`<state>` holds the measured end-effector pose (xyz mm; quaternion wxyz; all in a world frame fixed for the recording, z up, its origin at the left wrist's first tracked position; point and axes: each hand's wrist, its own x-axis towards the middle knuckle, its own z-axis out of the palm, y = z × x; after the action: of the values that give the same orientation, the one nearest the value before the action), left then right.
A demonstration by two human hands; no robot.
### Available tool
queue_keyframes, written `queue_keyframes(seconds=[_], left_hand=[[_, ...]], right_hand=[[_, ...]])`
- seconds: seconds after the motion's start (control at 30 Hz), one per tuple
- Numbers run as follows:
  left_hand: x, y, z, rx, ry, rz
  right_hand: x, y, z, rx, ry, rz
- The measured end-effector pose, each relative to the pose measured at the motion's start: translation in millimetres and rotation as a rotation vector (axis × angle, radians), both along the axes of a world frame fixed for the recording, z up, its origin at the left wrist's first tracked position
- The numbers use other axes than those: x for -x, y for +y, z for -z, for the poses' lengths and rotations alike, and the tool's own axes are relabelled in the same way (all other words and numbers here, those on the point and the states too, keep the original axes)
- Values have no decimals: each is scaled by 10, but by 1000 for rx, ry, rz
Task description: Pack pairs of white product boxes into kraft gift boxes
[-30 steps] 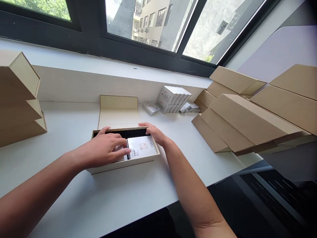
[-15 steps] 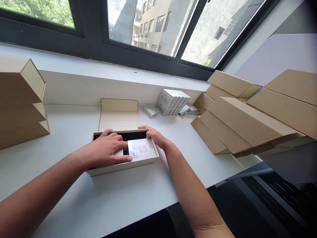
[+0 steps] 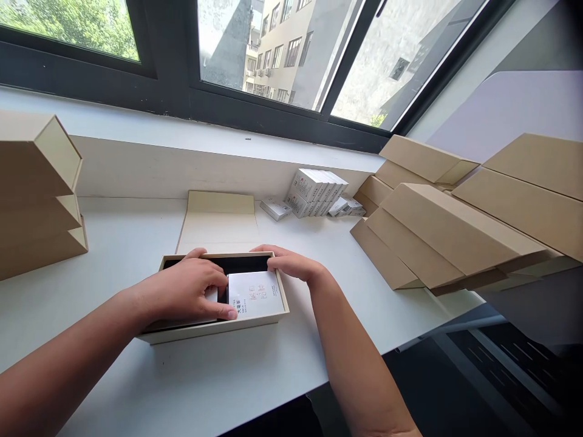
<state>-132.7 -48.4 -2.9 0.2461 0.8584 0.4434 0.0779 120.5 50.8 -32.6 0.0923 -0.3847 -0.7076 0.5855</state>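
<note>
An open cream box (image 3: 218,328) with a black lining lies in front of me, its lid (image 3: 218,221) folded back toward the window. Inside, at its right, sits a white packet (image 3: 255,294) with printed characters. My left hand (image 3: 195,288) reaches into the left part, its thumb at the packet's left edge; part of another white item shows beneath the palm. My right hand (image 3: 289,264) grips the box's back right corner, thumb inside the rim and fingers behind it.
Small white cartons (image 3: 314,193) are stacked by the wall, a single one (image 3: 276,208) beside them. Tan boxes (image 3: 446,237) are piled at the right, more (image 3: 36,200) at the far left. The white table's (image 3: 255,388) front edge runs diagonally.
The box has shifted toward me and slightly left, with both hands moving along with it. The left fingers are drawn in a little more. The view has tilted slightly.
</note>
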Motion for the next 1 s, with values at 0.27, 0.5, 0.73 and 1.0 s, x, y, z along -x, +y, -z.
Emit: queue_keyframes(seconds=[0.27,0.5,0.73,1.0], left_hand=[[15,-22,-24,75,68,-38],[357,47,-203,72,-114,-220],[879,495,501,-253,-224,-942],[1015,627,834,-106,-14,-911]], right_hand=[[-64,-14,-50,21,-29,-106],[-209,14,-75,74,-60,-162],[-402,53,-123,95,-77,-305],[-377,88,-105,-12,-95,-460]])
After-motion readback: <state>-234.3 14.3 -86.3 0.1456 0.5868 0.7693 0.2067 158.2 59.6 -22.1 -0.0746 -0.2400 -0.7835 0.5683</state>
